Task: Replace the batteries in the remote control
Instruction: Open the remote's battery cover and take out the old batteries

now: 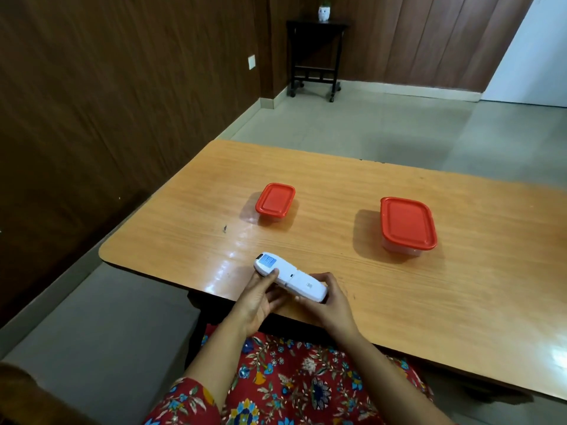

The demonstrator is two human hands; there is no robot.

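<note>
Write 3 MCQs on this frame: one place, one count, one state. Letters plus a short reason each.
1. Where is the remote control?
A. Inside a box
B. Held in both hands over the table's near edge
C. On the floor

2. How many red-lidded boxes are on the table?
A. One
B. Two
C. Three

3. What state is the remote's battery cover in?
A. Still on the remote
B. Lying on the table
C. Inside a box

Answers:
1 B: the left hand and right hand grip the remote between them above the near edge.
2 B: a smaller box sits to the left and a larger box to the right.
3 A: the remote is back side up and the cover panel sits in place, with no batteries showing.
</note>
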